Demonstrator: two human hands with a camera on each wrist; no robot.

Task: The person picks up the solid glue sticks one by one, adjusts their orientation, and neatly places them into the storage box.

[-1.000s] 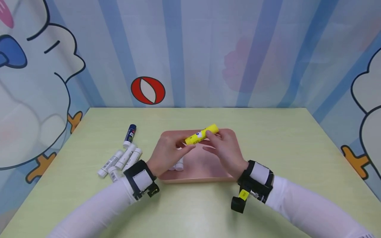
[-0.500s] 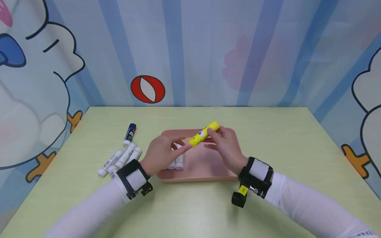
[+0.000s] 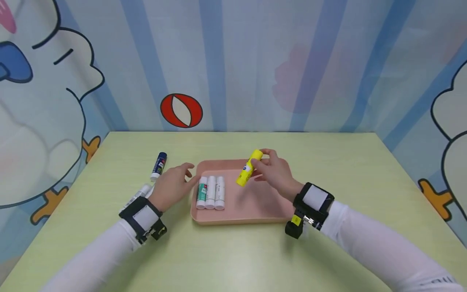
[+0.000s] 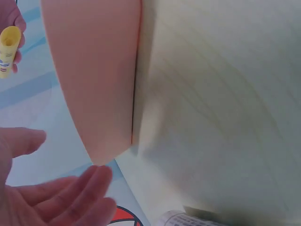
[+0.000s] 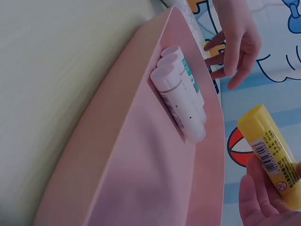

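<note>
A yellow glue stick [image 3: 246, 172] is pinched between the thumb and fingers of my right hand [image 3: 275, 172], tilted above the pink tray [image 3: 251, 217]. Its barcode label shows in the right wrist view, where the glue stick [image 5: 268, 150] lies across the fingers. My left hand [image 3: 171, 186] hovers by the tray's left rim with thumb and fingers apart and nothing between them. Inside the tray, three white glue sticks [image 3: 210, 194] lie side by side against the left wall, the outermost with a green label.
Left of the tray lies a dark blue glue stick [image 3: 159, 165] with a white end. Several white glue sticks [image 3: 142, 192] are close by, mostly hidden under my left hand and wrist. A striped curtain [image 3: 248, 65] stands behind the table [image 3: 328, 162].
My left hand has let go of the yellow glue stick and moved left, uncovering the three sticks in the tray. My right hand keeps its hold and has turned the stick steeper.
</note>
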